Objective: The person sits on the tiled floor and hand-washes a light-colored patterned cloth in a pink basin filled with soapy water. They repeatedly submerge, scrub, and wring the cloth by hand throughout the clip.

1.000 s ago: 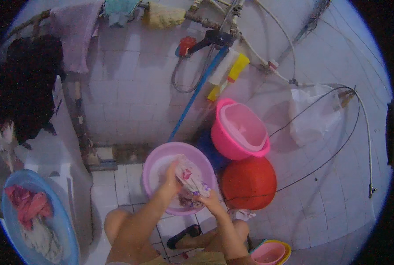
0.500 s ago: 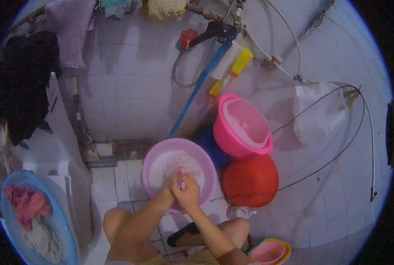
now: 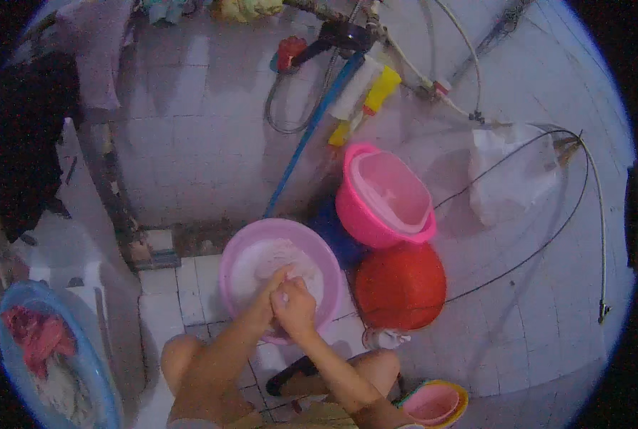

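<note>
Left grip [image 3: 271, 292] and right grip [image 3: 295, 306] press together, closed on a pale cloth [image 3: 283, 259] (part spreads just beyond them) within the lilac basin [image 3: 227, 277]; red tub [image 3: 401, 289] rightward, blue basin [image 3: 96, 372] well leftward.

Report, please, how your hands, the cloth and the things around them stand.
Left hand and right hand together over purple basin, grip hidden. Pale cloth in basin, just beyond the hands. Red tub close by, right of basin.

The left hand [image 3: 269, 292] and right hand [image 3: 295, 309] meet over a purple basin [image 3: 227, 272] with pale cloth [image 3: 285, 259] inside; a pink basin [image 3: 355, 214] and red tub [image 3: 403, 287] are to its right.
</note>
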Demonstrator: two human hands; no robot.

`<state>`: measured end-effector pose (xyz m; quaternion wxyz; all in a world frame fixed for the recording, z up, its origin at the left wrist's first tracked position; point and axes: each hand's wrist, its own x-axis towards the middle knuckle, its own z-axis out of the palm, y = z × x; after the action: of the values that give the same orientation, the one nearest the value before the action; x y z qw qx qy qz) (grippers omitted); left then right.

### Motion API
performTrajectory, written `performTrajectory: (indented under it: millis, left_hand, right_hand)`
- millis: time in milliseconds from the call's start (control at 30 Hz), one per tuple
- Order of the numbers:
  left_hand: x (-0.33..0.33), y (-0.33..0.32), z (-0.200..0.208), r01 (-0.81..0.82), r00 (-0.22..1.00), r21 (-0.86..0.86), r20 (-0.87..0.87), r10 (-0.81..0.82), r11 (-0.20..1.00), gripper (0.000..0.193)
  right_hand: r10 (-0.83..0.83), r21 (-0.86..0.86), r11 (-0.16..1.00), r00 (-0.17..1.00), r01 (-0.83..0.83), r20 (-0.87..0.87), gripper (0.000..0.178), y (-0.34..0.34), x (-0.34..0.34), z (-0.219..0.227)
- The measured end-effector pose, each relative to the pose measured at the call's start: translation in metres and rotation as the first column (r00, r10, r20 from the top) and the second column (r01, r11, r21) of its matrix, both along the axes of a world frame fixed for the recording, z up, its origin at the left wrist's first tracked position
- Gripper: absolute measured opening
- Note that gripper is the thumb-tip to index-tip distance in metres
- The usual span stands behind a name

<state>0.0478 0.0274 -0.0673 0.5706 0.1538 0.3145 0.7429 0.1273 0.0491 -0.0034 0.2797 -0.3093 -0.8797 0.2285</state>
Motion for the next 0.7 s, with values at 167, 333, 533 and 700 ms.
performTrajectory:
  millis: [167, 333, 533, 700]
  left_hand:
    - [0.012, 0.031, 0.019, 0.058, 0.936, -0.097, 0.352, -0.020, 0.994, 0.031]
    - [0.016, 0.040, 0.002, 0.013, 0.980, -0.225, 0.198, 0.033, 0.974, 0.031]
    - [-0.002, 0.021, -0.019, 0.041, 0.991, -0.378, 0.133, 0.011, 0.925, 0.029]
    - [-0.007, 0.025, -0.067, 0.070, 0.972, -0.003, 0.225, -0.067, 0.998, 0.029]
  right_hand:
    - [-0.226, 0.039, 0.973, 0.974, 0.227, -0.025, 0.027, 0.053, -0.010, -0.003]
    - [-0.365, -0.229, 0.903, 0.930, 0.364, 0.036, 0.025, 0.102, 0.006, -0.053]
    - [-0.241, -0.148, 0.959, 0.971, 0.240, 0.014, 0.025, 0.008, 0.006, -0.012]
    - [-0.188, 0.043, 0.981, 0.981, 0.189, -0.043, 0.028, 0.023, -0.018, -0.021]
